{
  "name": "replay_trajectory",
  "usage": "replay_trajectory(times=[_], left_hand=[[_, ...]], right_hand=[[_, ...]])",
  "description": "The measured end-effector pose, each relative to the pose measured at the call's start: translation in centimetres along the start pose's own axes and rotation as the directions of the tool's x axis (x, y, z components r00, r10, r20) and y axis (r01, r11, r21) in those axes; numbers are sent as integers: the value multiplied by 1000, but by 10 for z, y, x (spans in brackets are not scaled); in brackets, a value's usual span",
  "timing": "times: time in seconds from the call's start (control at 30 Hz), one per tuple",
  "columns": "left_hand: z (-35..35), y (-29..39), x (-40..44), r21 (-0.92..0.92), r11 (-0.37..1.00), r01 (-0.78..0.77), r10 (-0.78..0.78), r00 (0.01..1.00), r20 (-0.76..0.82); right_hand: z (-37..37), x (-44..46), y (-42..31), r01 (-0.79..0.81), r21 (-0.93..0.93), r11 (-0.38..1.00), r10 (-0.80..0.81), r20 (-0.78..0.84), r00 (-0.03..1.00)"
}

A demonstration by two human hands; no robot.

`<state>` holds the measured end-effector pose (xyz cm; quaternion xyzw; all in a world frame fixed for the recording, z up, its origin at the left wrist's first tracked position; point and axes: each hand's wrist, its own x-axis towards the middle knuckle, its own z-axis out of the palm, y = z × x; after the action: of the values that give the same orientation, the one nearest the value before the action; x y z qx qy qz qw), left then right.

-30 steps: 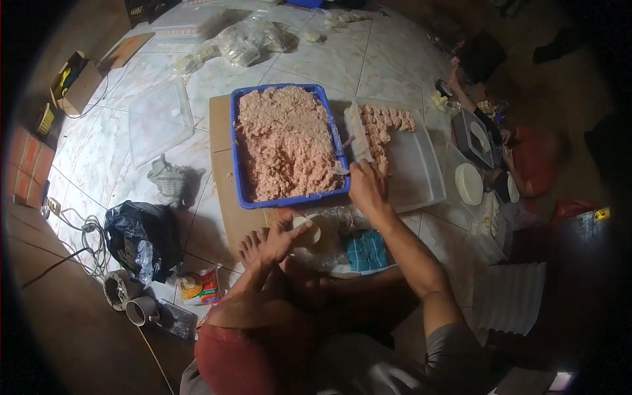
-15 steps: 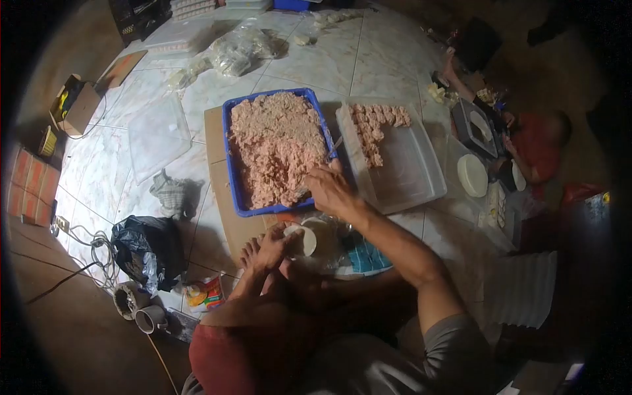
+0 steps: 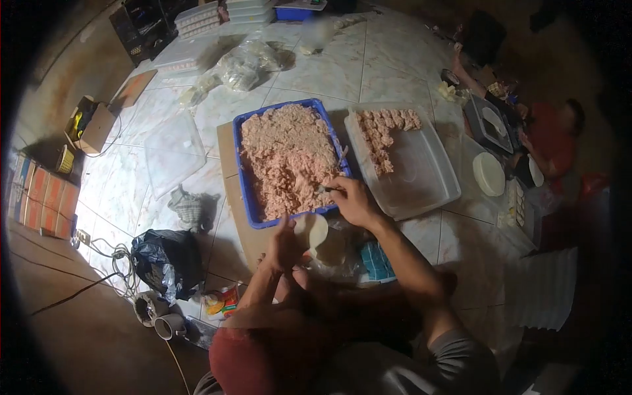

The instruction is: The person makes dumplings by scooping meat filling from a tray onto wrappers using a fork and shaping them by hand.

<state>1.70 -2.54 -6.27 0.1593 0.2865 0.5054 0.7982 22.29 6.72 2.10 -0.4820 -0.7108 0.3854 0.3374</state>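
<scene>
My left hand (image 3: 284,246) is closed on a thin round dough wrapper (image 3: 312,230), just off the near edge of a blue tray (image 3: 239,178). Pinched in my right hand (image 3: 359,203) is a small spreading tool (image 3: 325,189), its tip over the tray's near right part. Pink minced filling (image 3: 283,155) heaps in the tray, dug lower toward the near side. Below the wrapper lies a stack of similar round wrappers (image 3: 331,253) on plastic. To the right, a clear plastic container (image 3: 421,181) holds rows of filled pieces (image 3: 375,141) along its far and left sides.
A plastic lid (image 3: 172,155), a crumpled cloth (image 3: 187,205) and a black plastic bag (image 3: 168,260) lie on the left. Plastic packets (image 3: 240,66) and stacked containers (image 3: 197,21) stand at the far side. At right, another person (image 3: 552,138) sits near a grey tray (image 3: 484,125).
The wrapper in my left hand has come up closer to the tray's near edge. My right hand has shifted slightly right with the tool. The whole view has tilted a little.
</scene>
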Motion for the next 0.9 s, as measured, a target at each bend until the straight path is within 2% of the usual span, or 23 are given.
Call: replay_trajectory(times=[0.03, 0.07, 0.13, 0.17, 0.2, 0.23, 0.27, 0.3, 0.33, 0.4, 0.43, 0.53, 0.6, 0.73, 0.83, 0.9], left_hand=[[17, 13, -2, -338, 941, 38, -30, 999, 29], [25, 25, 1, -333, 942, 34, -28, 999, 24], [32, 37, 6, -346, 934, -90, 120, 991, 66], [35, 41, 7, -522, 853, -14, 189, 940, 284], [39, 46, 9, -631, 763, 141, 247, 838, 486], [65, 53, -3, -492, 869, -56, 222, 932, 287], [80, 57, -10, -288, 934, -212, 240, 969, 66], [59, 53, -8, -314, 932, -181, 238, 959, 156], [51, 52, -8, -314, 934, -172, 213, 972, 103], [36, 51, -4, -301, 937, -175, 179, 984, -15], [30, 48, -1, -294, 941, -167, 162, 986, -41], [7, 42, 15, -251, 958, -138, 125, 990, -68], [-9, 44, 27, -235, 961, -147, 133, 988, -76], [-50, 43, 30, -227, 958, -176, 143, 978, -154], [-114, 37, 45, -342, 927, -154, 146, 988, -49], [-29, 46, 10, -383, 898, -215, 137, 966, -220]], right_hand=[[4, -6, -3, 4, 6, 1000, -4, 3, 1000], [8, -14, -4, 30, 96, 995, -23, -79, 997], [24, -35, -4, 66, 210, 975, -24, -194, 981], [38, -46, 4, 101, 128, 987, -72, -214, 974], [49, -53, 10, 139, 41, 989, -126, -232, 965], [56, -59, 8, 96, 23, 995, -87, -241, 967], [61, -64, 7, 50, 10, 999, -46, -249, 967], [60, -65, -3, 78, 30, 997, -67, -274, 959], [68, -66, -2, 81, 29, 996, -70, -284, 956], [90, -69, 13, 71, 351, 934, 17, -241, 970], [90, -73, 18, 53, 406, 912, 50, -239, 970], [89, -79, 13, 79, 247, 966, -35, -177, 984], [63, -82, 4, 120, 143, 982, -100, -141, 985], [47, -96, -10, 125, 27, 992, -125, -12, 992], [34, -101, -17, 118, -71, 990, -116, 35, 993], [30, -97, -30, 103, -144, 984, -92, 82, 992]])
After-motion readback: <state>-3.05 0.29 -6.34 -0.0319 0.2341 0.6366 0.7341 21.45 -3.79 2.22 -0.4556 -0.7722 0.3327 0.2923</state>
